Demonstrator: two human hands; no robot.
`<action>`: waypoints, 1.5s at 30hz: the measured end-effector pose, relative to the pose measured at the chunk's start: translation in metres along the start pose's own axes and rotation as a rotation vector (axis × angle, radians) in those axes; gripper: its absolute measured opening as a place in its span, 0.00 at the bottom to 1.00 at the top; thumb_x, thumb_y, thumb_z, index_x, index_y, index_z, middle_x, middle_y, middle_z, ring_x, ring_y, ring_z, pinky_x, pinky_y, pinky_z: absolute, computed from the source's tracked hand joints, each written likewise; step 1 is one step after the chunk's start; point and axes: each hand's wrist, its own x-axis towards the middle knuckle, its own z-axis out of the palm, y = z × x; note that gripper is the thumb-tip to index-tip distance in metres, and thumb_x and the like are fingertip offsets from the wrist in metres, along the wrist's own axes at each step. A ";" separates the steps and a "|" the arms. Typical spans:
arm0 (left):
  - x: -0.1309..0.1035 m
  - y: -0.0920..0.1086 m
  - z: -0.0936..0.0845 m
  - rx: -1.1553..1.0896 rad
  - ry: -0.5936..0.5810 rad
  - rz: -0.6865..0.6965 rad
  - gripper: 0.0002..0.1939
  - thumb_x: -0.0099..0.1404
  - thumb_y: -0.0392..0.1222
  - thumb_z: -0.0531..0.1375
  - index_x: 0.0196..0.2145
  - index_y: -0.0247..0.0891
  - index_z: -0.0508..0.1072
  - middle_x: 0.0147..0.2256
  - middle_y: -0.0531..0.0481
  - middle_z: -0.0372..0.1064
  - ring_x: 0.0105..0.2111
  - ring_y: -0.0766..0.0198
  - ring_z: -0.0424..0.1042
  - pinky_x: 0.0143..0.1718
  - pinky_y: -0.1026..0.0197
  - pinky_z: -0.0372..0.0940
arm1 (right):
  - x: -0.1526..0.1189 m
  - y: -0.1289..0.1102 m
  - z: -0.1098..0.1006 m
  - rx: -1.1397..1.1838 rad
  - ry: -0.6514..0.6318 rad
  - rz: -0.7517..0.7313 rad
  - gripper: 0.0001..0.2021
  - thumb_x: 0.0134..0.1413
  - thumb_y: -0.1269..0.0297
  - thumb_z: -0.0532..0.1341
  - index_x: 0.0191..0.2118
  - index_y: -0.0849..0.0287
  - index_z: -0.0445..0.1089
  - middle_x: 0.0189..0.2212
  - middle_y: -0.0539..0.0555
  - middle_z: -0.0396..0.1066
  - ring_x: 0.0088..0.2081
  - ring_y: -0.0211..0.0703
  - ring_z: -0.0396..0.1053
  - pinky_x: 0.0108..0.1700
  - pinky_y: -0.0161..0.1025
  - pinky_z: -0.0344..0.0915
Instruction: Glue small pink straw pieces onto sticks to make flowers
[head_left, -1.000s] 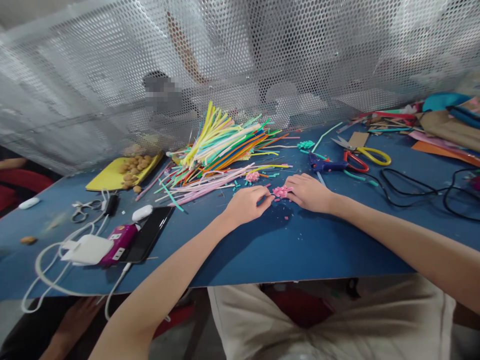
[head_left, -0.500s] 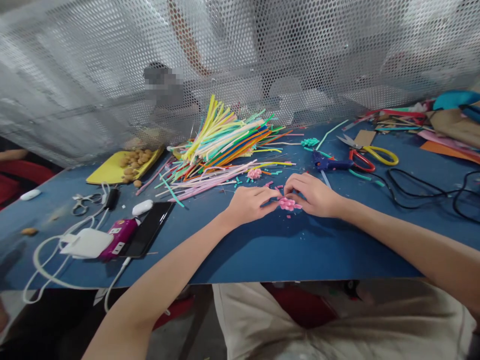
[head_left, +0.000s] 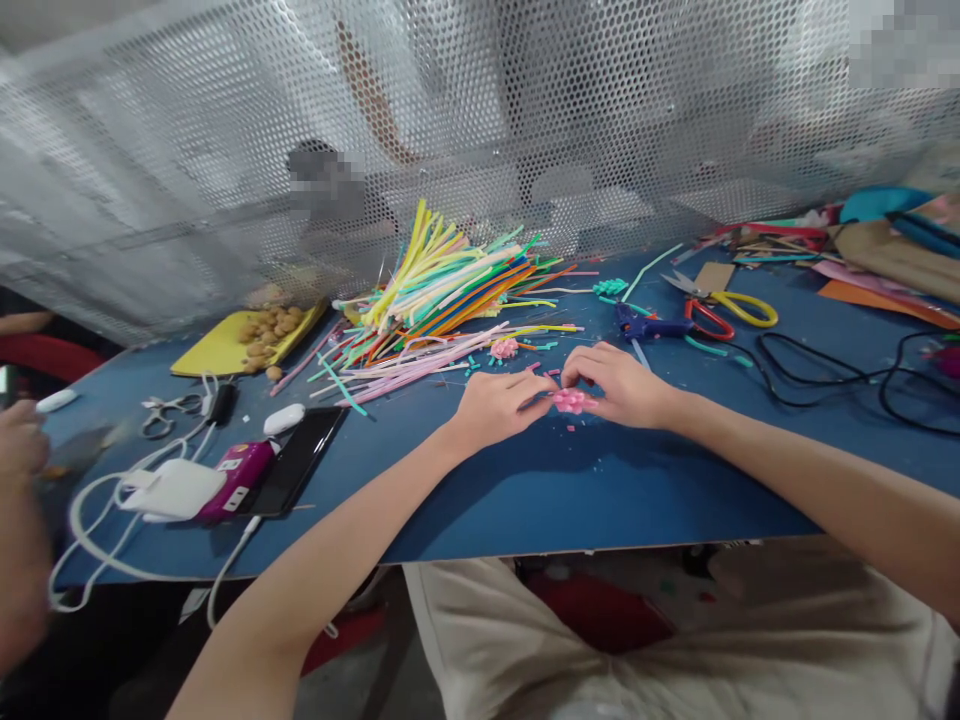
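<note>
Between my two hands, just above the blue table (head_left: 480,520), is a small cluster of pink pieces (head_left: 568,401). My left hand (head_left: 499,405) is closed, its fingertips pinched at the cluster's left side. My right hand (head_left: 619,385) curls its fingers and thumb around the right side of the same cluster. A second pink cluster (head_left: 504,348) lies behind my left hand, among short teal and pink bits. Beyond my right hand rests a dark blue glue gun (head_left: 652,325), with a teal cluster (head_left: 610,287) behind it.
A heap of coloured fuzzy sticks (head_left: 457,285) lies by the perforated metal screen (head_left: 465,120). Scissors (head_left: 720,303) and a black cable (head_left: 817,375) are at right. At left are a phone (head_left: 304,460), a white charger (head_left: 184,488) and a yellow tray (head_left: 217,343). Another person's hand (head_left: 22,440) is at far left.
Another person's hand and arm have come in at the left edge. The view has shifted slightly. My hands stay at the pink cluster, fingers slightly moved around it.
</note>
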 end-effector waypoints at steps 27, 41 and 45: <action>0.019 -0.022 -0.049 -0.200 0.189 -0.495 0.10 0.69 0.48 0.64 0.38 0.40 0.80 0.18 0.61 0.44 0.18 0.72 0.46 0.24 0.64 0.47 | -0.044 0.135 -0.056 -0.524 -0.126 0.744 0.23 0.47 0.64 0.63 0.53 0.53 0.75 0.47 0.65 0.75 0.48 0.67 0.70 0.50 0.67 0.61; 0.018 -0.003 -0.044 -0.203 0.393 -0.435 0.16 0.69 0.53 0.64 0.32 0.39 0.80 0.16 0.60 0.50 0.17 0.73 0.49 0.21 0.65 0.49 | -0.013 0.049 -0.039 0.500 0.303 0.505 0.24 0.62 0.35 0.56 0.39 0.52 0.70 0.23 0.49 0.65 0.21 0.40 0.60 0.26 0.42 0.61; 0.014 -0.001 -0.039 -0.121 0.418 -0.407 0.15 0.70 0.52 0.63 0.34 0.39 0.80 0.24 0.53 0.72 0.24 0.69 0.69 0.28 0.66 0.63 | -0.012 0.021 -0.029 0.744 0.197 0.405 0.30 0.60 0.28 0.52 0.35 0.53 0.71 0.26 0.53 0.71 0.20 0.39 0.61 0.24 0.42 0.60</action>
